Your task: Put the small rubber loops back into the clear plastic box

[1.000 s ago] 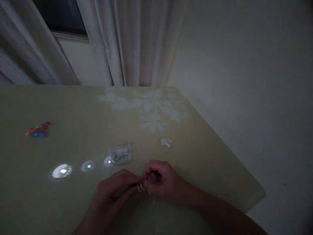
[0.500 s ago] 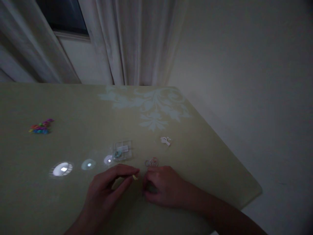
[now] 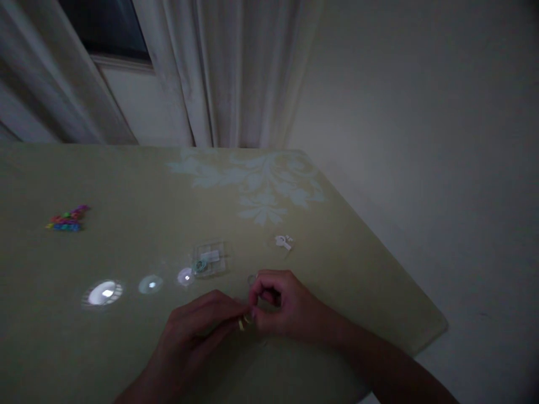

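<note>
My left hand (image 3: 200,325) is closed in a pinch on a small yellow band-like piece (image 3: 241,324), too small to make out fully. My right hand (image 3: 284,308) is also closed in a pinch, its fingertips meeting those of my left hand right by the yellow piece. Whether the right fingers grip that piece or another small one is hidden. Just behind the right hand, part of a small ring (image 3: 251,279) shows; the hand covers whatever lies beside it. Beyond my left hand stands a clear compartment box (image 3: 217,265) with pale green rings (image 3: 200,266) inside.
Small white plastic pieces (image 3: 283,242) lie beyond the right hand. Far left is a pile of colourful small pieces (image 3: 67,220). The table (image 3: 126,235) has a pale floral pattern and bright light reflections; its right edge slants past my right forearm. Curtains (image 3: 227,73) hang behind.
My right hand has risen off the small rings and moved up to the left fingertips, now covering most of those rings. My left hand has shifted slightly right, with the yellow piece still pinched.
</note>
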Available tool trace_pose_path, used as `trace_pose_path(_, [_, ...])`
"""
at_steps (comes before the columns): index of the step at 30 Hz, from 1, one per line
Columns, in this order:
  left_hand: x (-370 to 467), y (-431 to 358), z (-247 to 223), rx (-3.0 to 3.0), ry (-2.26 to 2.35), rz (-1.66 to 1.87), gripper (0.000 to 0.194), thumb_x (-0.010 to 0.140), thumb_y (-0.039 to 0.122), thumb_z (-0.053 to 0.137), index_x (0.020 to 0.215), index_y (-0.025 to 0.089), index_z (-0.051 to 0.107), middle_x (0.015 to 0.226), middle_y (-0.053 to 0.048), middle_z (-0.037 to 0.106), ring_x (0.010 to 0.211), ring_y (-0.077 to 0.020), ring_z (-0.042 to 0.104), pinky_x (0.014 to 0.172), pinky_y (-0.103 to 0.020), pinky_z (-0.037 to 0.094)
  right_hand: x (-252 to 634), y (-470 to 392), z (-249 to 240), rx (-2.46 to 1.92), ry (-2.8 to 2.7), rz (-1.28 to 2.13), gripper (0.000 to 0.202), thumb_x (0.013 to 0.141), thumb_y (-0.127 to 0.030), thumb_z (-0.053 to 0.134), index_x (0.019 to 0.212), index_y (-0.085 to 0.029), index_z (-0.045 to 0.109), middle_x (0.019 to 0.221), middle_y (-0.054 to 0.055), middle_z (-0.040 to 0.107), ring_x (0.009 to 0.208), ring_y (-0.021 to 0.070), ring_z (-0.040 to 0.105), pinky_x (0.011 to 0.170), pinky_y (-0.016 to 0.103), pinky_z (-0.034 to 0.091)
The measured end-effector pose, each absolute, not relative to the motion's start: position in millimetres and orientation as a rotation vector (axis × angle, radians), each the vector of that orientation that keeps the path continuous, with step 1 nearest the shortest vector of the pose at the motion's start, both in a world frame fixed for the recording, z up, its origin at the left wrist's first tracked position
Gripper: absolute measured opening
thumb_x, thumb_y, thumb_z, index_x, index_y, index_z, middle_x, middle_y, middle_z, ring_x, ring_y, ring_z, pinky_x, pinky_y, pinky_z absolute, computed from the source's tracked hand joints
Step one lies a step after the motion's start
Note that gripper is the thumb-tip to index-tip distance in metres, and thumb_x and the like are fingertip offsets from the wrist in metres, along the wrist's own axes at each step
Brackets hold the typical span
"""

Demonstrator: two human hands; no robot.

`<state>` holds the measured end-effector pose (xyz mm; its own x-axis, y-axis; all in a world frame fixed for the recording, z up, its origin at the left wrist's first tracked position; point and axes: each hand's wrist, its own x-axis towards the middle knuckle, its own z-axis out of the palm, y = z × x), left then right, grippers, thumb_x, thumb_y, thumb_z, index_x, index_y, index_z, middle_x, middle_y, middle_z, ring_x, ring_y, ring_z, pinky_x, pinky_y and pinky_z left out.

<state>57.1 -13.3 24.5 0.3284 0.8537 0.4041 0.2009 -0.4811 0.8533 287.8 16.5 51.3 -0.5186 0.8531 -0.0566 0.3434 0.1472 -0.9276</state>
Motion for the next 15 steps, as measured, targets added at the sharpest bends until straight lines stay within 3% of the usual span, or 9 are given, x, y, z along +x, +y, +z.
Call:
trace_pose_path(3, [56.6, -16.3, 21.1, 1.92, 0.886, 1.178, 0.029, 0.096, 0.011, 0.068, 0.111, 0.032, 0.08, 0.093, -0.001, 0.081, 0.079, -0.0141, 0.078, 0.069, -0.018, 0.062, 285.8, 13.0, 52.6, -1.085, -1.865, 1.473, 0.01, 0.079, -0.022, 0.079, 0.087, -0.019, 0.076, 0.068, -0.007, 0.041, 0.062, 0.0093, 0.037, 0.056, 0.021, 0.031])
trace_pose_path(7, [54.3, -16.4, 26.2, 1.969, 0.942, 1.182, 0.028, 0.096, 0.011, 0.066, 0.109, 0.032, 0.08, 0.094, 0.0, 0.08, 0.083, -0.0137, 0.078, 0.072, -0.017, 0.062, 303.5, 26.2, 65.1, -1.068, -1.988, 1.499, 0.013, 0.089, -0.032, 0.077, 0.094, -0.021, 0.08, 0.071, -0.005, 0.048, 0.063, 0.0106, 0.044, 0.057, 0.022, 0.034])
trace_pose_path(15, [53.6, -14.0, 28.9, 2.007, 0.995, 1.144, 0.03, 0.098, 0.013, 0.064, 0.116, 0.034, 0.078, 0.101, 0.002, 0.084, 0.091, -0.0143, 0.081, 0.08, -0.017, 0.063, 327.2, 35.0, 71.2, -1.291, -2.64, 1.062, 0.005, 0.083, -0.019, 0.08, 0.088, -0.02, 0.079, 0.084, 0.001, 0.073, 0.079, 0.0177, 0.065, 0.071, 0.028, 0.04])
